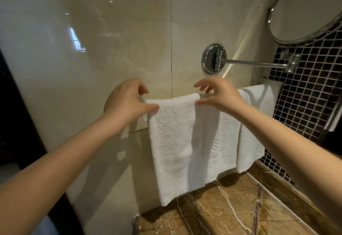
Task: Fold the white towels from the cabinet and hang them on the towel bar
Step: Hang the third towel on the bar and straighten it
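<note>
Three folded white towels hang side by side over the towel bar (142,99), which shows only at its left end. The left towel (172,142) is frontmost, the middle towel (220,142) is beside it, and the right towel (256,120) is nearest the corner. My left hand (125,101) is at the left towel's top left corner, thumb touching its front and fingers loosely curled above the bar. My right hand (222,94) is at that towel's top right corner, thumb touching the fold and fingers spread above it.
A chrome wall mount (213,58) with a swing arm carries a round mirror (305,7) at the upper right. A brown marble counter (231,212) lies below the towels. Dark mosaic tile (305,96) covers the right wall, beige tile (92,50) the wall ahead.
</note>
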Available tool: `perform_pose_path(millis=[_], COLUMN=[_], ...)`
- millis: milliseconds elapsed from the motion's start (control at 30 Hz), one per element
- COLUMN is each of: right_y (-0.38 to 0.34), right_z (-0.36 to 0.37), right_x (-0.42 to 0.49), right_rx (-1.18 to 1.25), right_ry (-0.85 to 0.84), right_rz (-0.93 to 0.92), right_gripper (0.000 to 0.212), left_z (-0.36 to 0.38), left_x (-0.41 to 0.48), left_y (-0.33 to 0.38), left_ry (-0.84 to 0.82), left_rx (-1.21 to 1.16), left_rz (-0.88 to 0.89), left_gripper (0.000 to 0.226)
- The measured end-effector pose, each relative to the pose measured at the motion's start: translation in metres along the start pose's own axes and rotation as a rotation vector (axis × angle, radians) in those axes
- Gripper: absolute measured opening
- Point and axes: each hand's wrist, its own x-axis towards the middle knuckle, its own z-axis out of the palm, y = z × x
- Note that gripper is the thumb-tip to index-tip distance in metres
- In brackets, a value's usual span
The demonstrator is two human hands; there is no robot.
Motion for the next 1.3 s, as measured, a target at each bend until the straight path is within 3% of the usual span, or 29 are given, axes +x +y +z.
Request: perform_pose_path(millis=[133,267,433,633,833,933,1033,1067,1133,1200,1300], right_y=[-0.002,0.004,0.025,0.049,0.054,0.057,0.059,0.059,0.054,0.047,0.043], right_z=[0.005,0.008,0.0,-0.003,-0.006,-0.003,0.011,0.02,0.042,0.062,0.082], right_x=[-0.001,-0.003,-0.007,-0.005,-0.005,-0.005,-0.021,-0.032,-0.057,-0.073,-0.076], right_rx=[-0.022,-0.091,-0.016,-0.257,-0.266,-0.27,-0.259,-0.209,-0.043,0.09,0.282], right_ry=[-0.068,-0.046,-0.07,-0.047,-0.019,-0.015,0.133,0.222,0.326,0.266,0.176], right_rz=[-0.18,-0.278,-0.205,-0.361,-0.385,-0.361,-0.277,-0.258,-0.238,-0.186,-0.042], right_gripper=[0.032,0.031,0.055,0.03,0.032,0.036,0.048,0.045,0.029,0.018,0.013], left_z=[0.003,0.008,0.005,0.008,0.005,0.005,0.011,0.016,0.033,0.051,0.072], left_x=[0.001,-0.002,0.002,0.001,-0.001,-0.01,-0.039,-0.054,-0.08,-0.094,-0.09], left_y=[0.005,0.003,0.004,0.002,0.001,0.002,-0.003,-0.006,-0.017,-0.032,-0.049], left_ry=[-0.187,-0.087,-0.091,-0.062,-0.065,0.023,0.305,0.378,0.368,0.261,0.141], left_rx=[-0.013,0.104,0.158,0.191,0.192,0.237,0.104,0.022,-0.143,-0.235,-0.308], left_rz=[0.14,0.224,0.24,0.283,0.3,0.359,0.42,0.383,0.223,0.062,-0.015], left_gripper=[0.03,0.027,0.03,0.031,0.033,0.029,0.009,0.008,0.015,0.018,0.013])
